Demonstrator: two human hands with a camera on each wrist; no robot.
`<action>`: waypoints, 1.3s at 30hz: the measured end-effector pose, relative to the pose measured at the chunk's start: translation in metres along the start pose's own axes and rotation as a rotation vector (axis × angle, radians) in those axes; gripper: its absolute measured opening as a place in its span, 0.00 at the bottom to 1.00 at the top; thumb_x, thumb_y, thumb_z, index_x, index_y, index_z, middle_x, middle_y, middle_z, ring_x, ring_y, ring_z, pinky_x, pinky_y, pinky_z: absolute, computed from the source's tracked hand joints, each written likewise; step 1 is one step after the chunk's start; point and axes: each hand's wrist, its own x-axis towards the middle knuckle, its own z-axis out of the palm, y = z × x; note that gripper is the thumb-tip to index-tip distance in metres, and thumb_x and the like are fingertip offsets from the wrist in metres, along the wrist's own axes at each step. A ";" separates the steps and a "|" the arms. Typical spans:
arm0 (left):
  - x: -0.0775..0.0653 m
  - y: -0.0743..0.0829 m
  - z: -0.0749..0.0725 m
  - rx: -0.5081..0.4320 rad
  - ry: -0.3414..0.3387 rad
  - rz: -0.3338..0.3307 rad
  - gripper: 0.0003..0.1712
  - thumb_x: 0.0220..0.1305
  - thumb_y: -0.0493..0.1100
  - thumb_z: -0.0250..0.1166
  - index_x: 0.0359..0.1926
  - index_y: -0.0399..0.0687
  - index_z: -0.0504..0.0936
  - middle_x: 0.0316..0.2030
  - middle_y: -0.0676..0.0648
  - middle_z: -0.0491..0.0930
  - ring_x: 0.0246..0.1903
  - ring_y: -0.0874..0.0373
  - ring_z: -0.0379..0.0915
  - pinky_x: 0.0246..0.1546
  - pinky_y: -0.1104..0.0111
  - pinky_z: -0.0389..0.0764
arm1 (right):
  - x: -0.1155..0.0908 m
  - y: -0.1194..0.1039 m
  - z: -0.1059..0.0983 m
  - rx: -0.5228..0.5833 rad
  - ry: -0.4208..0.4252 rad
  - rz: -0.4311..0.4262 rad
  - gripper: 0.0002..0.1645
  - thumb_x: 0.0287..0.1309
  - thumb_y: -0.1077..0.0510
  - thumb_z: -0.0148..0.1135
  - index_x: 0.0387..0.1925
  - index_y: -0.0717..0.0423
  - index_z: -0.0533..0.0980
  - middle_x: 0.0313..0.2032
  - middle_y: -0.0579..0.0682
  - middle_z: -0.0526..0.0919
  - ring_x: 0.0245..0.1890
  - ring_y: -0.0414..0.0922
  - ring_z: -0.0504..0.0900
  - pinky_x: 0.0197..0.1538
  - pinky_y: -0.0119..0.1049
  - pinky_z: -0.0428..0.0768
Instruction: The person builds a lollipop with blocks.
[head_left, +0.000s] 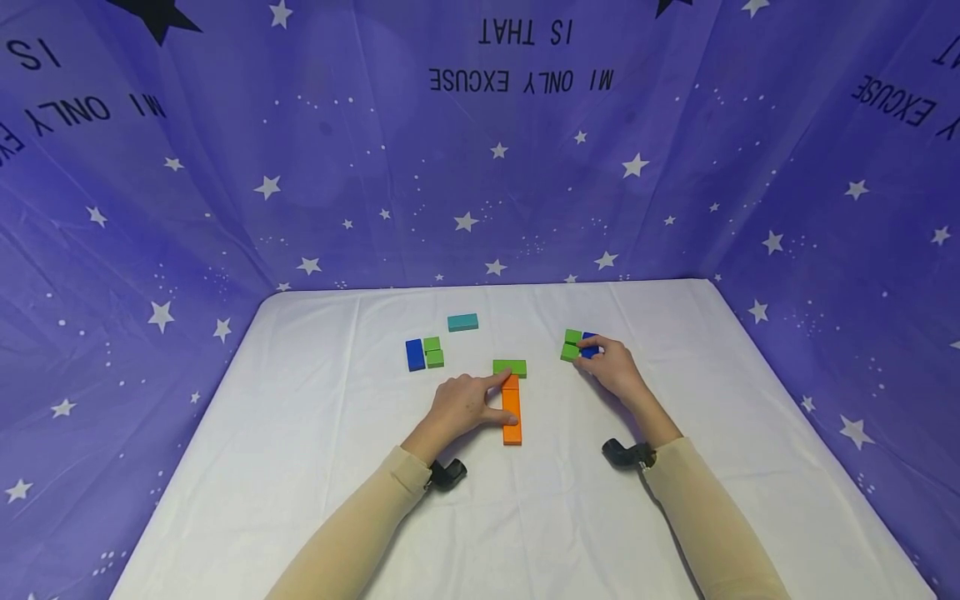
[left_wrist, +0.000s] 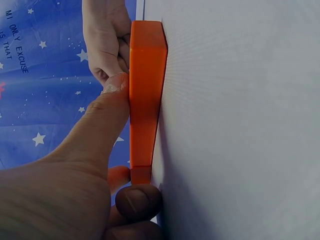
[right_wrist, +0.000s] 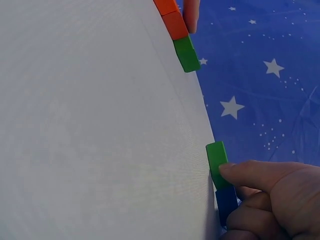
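Observation:
My left hand (head_left: 467, 402) spans the long orange block (head_left: 512, 430). Its thumb (left_wrist: 111, 100) rests on the block, and the forefinger touches the small orange block (head_left: 511, 382) at the far end. Across that end lies a green block (head_left: 519, 367), making a T shape. At the right, my right hand (head_left: 617, 367) touches a group of two small green blocks (head_left: 571, 352) and a blue block (head_left: 591, 351). In the right wrist view its thumb lies on a green block (right_wrist: 216, 156), and other fingers bend beside the blue block (right_wrist: 226, 202), partly hiding it.
Left of the T stand a blue block (head_left: 415, 355) and two small green blocks (head_left: 433, 343) side by side. A teal block (head_left: 462, 322) lies farther back. White cloth (head_left: 360, 467) covers the table, and purple star-printed curtains (head_left: 420, 167) surround its back and sides.

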 end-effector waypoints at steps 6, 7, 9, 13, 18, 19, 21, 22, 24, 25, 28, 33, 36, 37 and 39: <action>0.000 0.000 0.000 0.000 -0.005 -0.004 0.53 0.51 0.75 0.77 0.76 0.69 0.73 0.17 0.55 0.53 0.19 0.59 0.50 0.24 0.67 0.54 | -0.001 -0.002 0.000 0.014 -0.011 -0.009 0.27 0.64 0.54 0.71 0.61 0.62 0.81 0.40 0.55 0.81 0.32 0.43 0.73 0.35 0.33 0.72; 0.000 0.000 -0.001 -0.002 -0.007 -0.004 0.53 0.51 0.75 0.77 0.76 0.69 0.73 0.17 0.55 0.53 0.19 0.59 0.50 0.24 0.67 0.54 | -0.001 -0.002 0.000 0.014 -0.012 -0.010 0.26 0.64 0.54 0.71 0.61 0.62 0.81 0.40 0.54 0.81 0.32 0.43 0.73 0.35 0.33 0.72; 0.000 0.001 -0.001 -0.007 -0.010 -0.004 0.53 0.51 0.75 0.77 0.76 0.69 0.73 0.17 0.55 0.54 0.19 0.59 0.50 0.24 0.67 0.54 | -0.001 -0.004 0.000 0.010 -0.012 -0.021 0.26 0.64 0.54 0.72 0.60 0.61 0.82 0.38 0.51 0.81 0.32 0.42 0.74 0.35 0.33 0.72; 0.000 0.001 -0.003 -0.009 -0.011 0.001 0.53 0.51 0.75 0.77 0.77 0.68 0.73 0.17 0.54 0.54 0.19 0.59 0.50 0.23 0.67 0.54 | -0.001 -0.010 0.002 0.028 -0.025 -0.045 0.27 0.63 0.53 0.72 0.60 0.61 0.82 0.28 0.45 0.78 0.28 0.41 0.72 0.32 0.33 0.71; 0.001 0.001 -0.004 0.004 -0.004 0.005 0.53 0.51 0.75 0.76 0.77 0.69 0.73 0.17 0.55 0.54 0.19 0.59 0.50 0.23 0.67 0.54 | -0.001 -0.017 0.004 0.046 -0.034 -0.068 0.27 0.62 0.53 0.74 0.60 0.60 0.82 0.33 0.50 0.83 0.27 0.40 0.72 0.32 0.33 0.71; 0.001 0.001 -0.004 0.006 -0.003 0.003 0.53 0.51 0.75 0.76 0.77 0.69 0.73 0.17 0.55 0.54 0.19 0.59 0.49 0.23 0.67 0.54 | 0.000 -0.018 0.004 0.044 -0.035 -0.072 0.27 0.62 0.53 0.74 0.60 0.61 0.82 0.39 0.54 0.86 0.29 0.40 0.74 0.34 0.33 0.72; 0.001 0.001 -0.003 0.009 -0.008 -0.002 0.53 0.51 0.76 0.76 0.76 0.69 0.73 0.17 0.55 0.53 0.19 0.59 0.49 0.23 0.67 0.54 | 0.000 -0.021 0.006 0.039 -0.037 -0.082 0.27 0.63 0.53 0.74 0.60 0.61 0.83 0.54 0.59 0.87 0.34 0.41 0.77 0.38 0.32 0.73; 0.001 0.001 -0.003 0.009 -0.010 -0.004 0.53 0.51 0.76 0.76 0.77 0.69 0.73 0.17 0.55 0.53 0.19 0.59 0.49 0.23 0.67 0.54 | 0.001 -0.022 0.007 0.035 -0.036 -0.088 0.27 0.63 0.53 0.74 0.60 0.60 0.83 0.60 0.60 0.85 0.36 0.40 0.78 0.40 0.31 0.74; 0.001 0.001 -0.002 0.010 -0.014 -0.008 0.53 0.51 0.76 0.76 0.77 0.69 0.73 0.17 0.55 0.54 0.18 0.59 0.49 0.23 0.68 0.54 | 0.002 -0.025 0.009 0.038 -0.034 -0.093 0.26 0.62 0.53 0.74 0.60 0.59 0.83 0.60 0.60 0.85 0.36 0.40 0.77 0.40 0.31 0.73; 0.001 0.002 -0.002 0.011 -0.015 -0.009 0.53 0.51 0.76 0.76 0.77 0.69 0.73 0.17 0.55 0.54 0.18 0.59 0.50 0.23 0.68 0.54 | 0.003 -0.027 0.010 0.038 -0.036 -0.096 0.26 0.62 0.53 0.74 0.59 0.59 0.84 0.54 0.60 0.86 0.35 0.39 0.75 0.39 0.31 0.72; 0.001 0.003 -0.002 0.014 -0.016 -0.014 0.53 0.51 0.76 0.75 0.77 0.69 0.73 0.17 0.54 0.54 0.18 0.58 0.50 0.23 0.67 0.54 | 0.005 -0.032 0.013 0.044 -0.041 -0.102 0.25 0.62 0.53 0.74 0.59 0.57 0.84 0.29 0.50 0.80 0.26 0.39 0.68 0.32 0.32 0.68; 0.001 0.004 -0.001 0.024 -0.016 -0.025 0.53 0.52 0.76 0.75 0.77 0.69 0.72 0.16 0.54 0.54 0.18 0.58 0.51 0.23 0.67 0.55 | 0.008 -0.040 0.020 0.071 -0.062 -0.120 0.24 0.62 0.55 0.73 0.59 0.57 0.84 0.15 0.39 0.62 0.20 0.39 0.61 0.27 0.33 0.64; 0.000 0.004 -0.001 0.027 -0.013 -0.023 0.53 0.52 0.76 0.75 0.77 0.69 0.73 0.17 0.54 0.55 0.18 0.58 0.51 0.22 0.67 0.55 | 0.009 -0.044 0.024 0.079 -0.066 -0.115 0.24 0.63 0.55 0.73 0.59 0.55 0.84 0.17 0.39 0.62 0.21 0.39 0.60 0.28 0.33 0.64; 0.000 0.004 -0.001 0.029 -0.012 -0.022 0.53 0.52 0.76 0.75 0.77 0.69 0.73 0.17 0.54 0.55 0.18 0.58 0.51 0.22 0.67 0.55 | 0.010 -0.045 0.026 0.077 -0.068 -0.111 0.23 0.63 0.54 0.73 0.59 0.54 0.84 0.17 0.39 0.62 0.21 0.39 0.60 0.29 0.34 0.65; 0.000 0.004 -0.001 0.032 -0.009 -0.018 0.53 0.51 0.76 0.75 0.77 0.69 0.73 0.16 0.54 0.55 0.18 0.58 0.51 0.22 0.67 0.55 | 0.011 -0.047 0.029 0.074 -0.070 -0.101 0.23 0.63 0.53 0.73 0.59 0.53 0.84 0.18 0.39 0.61 0.22 0.40 0.60 0.29 0.34 0.65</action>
